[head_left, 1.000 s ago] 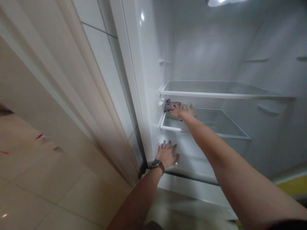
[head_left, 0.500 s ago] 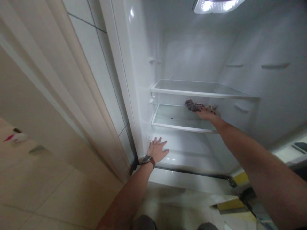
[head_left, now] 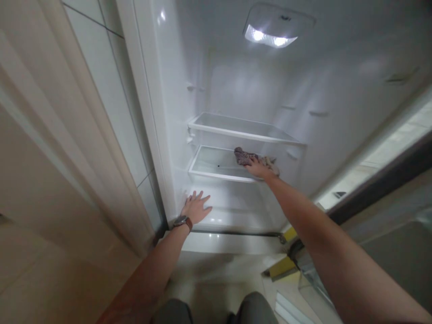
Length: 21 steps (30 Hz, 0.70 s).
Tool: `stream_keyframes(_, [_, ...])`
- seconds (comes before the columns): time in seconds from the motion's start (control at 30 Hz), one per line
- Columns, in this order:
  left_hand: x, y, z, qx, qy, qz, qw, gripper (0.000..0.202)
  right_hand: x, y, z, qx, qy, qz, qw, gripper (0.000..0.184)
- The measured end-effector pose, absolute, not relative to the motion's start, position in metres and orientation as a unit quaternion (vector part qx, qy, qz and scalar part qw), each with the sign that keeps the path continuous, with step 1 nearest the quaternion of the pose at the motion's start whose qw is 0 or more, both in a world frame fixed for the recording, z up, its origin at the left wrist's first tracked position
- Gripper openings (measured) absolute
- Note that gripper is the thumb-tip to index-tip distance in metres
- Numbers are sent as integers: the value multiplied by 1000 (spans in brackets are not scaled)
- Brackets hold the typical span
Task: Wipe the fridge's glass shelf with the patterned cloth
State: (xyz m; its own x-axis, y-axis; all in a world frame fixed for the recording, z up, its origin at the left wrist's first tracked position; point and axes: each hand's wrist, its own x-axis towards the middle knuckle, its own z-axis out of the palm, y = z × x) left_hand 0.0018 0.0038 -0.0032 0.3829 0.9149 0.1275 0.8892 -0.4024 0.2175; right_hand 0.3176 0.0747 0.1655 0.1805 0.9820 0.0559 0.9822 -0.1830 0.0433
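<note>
My right hand (head_left: 259,169) reaches into a white refrigerator and presses a crumpled cloth (head_left: 243,156) onto the lower glass shelf (head_left: 209,158). Dark brown fabric bunches out left of the fingers, and a paler part shows on the right. Low on the left, my left hand (head_left: 197,208) lies flat with spread fingers on the refrigerator's floor (head_left: 232,217), holding nothing. A watch (head_left: 182,220) with a brown strap is on that wrist.
An upper glass shelf (head_left: 236,126) spans just above the cloth. A lit lamp (head_left: 270,38) is on the ceiling. The open door (head_left: 381,198) stands at right, with yellow blocks (head_left: 281,268) near its hinge. A pale panel (head_left: 60,135) borders the left.
The view has shifted, showing more of the lamp and door. My right hand and the cloth have slid slightly toward the shelf's front edge. My left hand stays planted.
</note>
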Motion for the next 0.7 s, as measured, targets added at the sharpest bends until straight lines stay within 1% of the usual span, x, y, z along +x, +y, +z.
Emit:
stream_keyframes(0.17, [2, 6, -5, 832, 541, 111, 51, 64, 304, 35, 170, -756, -654, 1, 1, 69])
stream_keyframes(0.3, [2, 10, -9, 833, 541, 107, 40, 64, 295, 15, 174, -753, -657, 20, -26, 71])
stream_keyframes(0.47, [2, 11, -10, 831, 546, 103, 43, 64, 290, 7, 177, -747, -662, 30, -43, 72])
stream_keyframes(0.7, [2, 11, -11, 831, 544, 111, 43, 65, 272, 11, 178, -737, -674, 41, -26, 76])
